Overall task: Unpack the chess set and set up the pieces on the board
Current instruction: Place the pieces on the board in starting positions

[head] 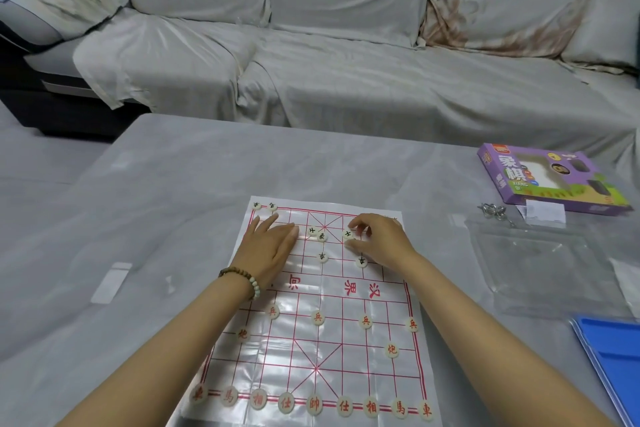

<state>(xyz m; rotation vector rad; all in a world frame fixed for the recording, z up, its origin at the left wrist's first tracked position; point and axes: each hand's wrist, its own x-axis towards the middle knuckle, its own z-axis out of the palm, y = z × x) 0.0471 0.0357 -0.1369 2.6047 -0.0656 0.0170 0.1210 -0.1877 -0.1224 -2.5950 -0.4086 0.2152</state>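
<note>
**A:** Well, the near side looks finished, with the red row (314,404) all lined up. What's the step now?

**B:** I'd say the black back rank. Right hand (377,239) is over the far right of the board (304,354), fingers curled. Thumb and forefinger sit on either side of a black-lettered piece (348,234), touching it or nearly. Can't tell if they've closed on it.

**A:** And the left hand (273,246)?

**B:** Lying flat on the sheet at far left, fingers straight and close together. Probably holding it down.

**A:** Any advice?

**B:** Keep that flat hand pressing, because the sheet is thin, glossy and creased, and it would shift. Lift the piece cleanly instead of sliding it. Two more pieces (322,237) sit close together just left of it, touching each other, and they'd scatter if knocked. Set it squarely on a line crossing in the far row.

**A:** Much left?

**B:** Yes. Only two corner pieces (256,205) have reached the far row.
</note>
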